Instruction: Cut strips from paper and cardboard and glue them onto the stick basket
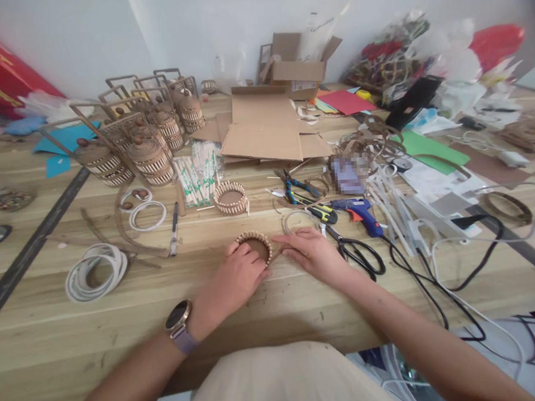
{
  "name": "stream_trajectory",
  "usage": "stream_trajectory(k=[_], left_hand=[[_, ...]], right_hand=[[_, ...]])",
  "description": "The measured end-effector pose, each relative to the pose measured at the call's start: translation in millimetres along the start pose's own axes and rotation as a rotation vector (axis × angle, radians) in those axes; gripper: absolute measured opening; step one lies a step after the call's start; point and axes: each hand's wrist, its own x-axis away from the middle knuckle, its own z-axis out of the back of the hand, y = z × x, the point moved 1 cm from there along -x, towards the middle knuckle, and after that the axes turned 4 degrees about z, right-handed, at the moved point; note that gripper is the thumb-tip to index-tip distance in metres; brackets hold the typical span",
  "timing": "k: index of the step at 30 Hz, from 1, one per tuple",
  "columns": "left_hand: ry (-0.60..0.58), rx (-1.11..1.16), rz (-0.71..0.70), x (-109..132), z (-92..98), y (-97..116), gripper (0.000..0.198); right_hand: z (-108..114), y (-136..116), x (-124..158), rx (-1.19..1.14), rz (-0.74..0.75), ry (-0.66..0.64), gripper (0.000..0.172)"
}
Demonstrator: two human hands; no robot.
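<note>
My left hand (242, 270) is closed over the near left side of a small round basket (261, 244) with a wall of short wooden sticks and a brown base. My right hand (315, 255) is just to its right, fingertips together on a thin brown strip (276, 257) that runs to the basket's side. Where the strip meets the wall is partly hidden by the fingers. A second round stick basket (230, 200) stands just behind. Right of my right hand lie black-handled scissors (362, 258), and a blue glue gun (360, 213) rests beyond them.
Pliers (300, 190) and a yellow-black cutter (319, 211) lie behind my right hand. Rolls of white strip (96, 272) sit at left. Several finished lidded baskets (148, 156) stand at the back left, beside flat cardboard (262, 138). Cables (426, 282) trail at right.
</note>
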Motion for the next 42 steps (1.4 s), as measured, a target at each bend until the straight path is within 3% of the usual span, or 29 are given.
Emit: stream_trajectory(k=[7,14,20,31,38,42], left_hand=[[0.009,-0.003,-0.039,0.4,-1.4,-2.7,0.026],[-0.018,0.042,-0.153,2.3,9.5,-13.0,0.024],[-0.010,0.066,-0.193,-0.4,19.2,-12.7,0.020],[0.136,0.132,-0.067,2.4,-7.8,-1.3,0.020],[0.116,0.156,-0.064,2.5,-2.2,-2.8,0.018],[0.108,0.159,-0.052,3.3,-2.8,-4.3,0.020]], right_hand=[[-3.3,14.1,-13.2,0.031,0.305,0.015,0.029],[-1.5,7.9,-13.8,0.089,0.436,-0.002,0.029],[-2.7,-7.8,-7.7,0.183,0.424,0.008,0.028],[-5.9,-9.8,3.3,0.188,0.341,0.029,0.024],[-6.6,-13.5,12.8,0.110,0.221,0.071,0.019],[-4.7,-10.6,19.3,0.011,0.062,0.087,0.023]])
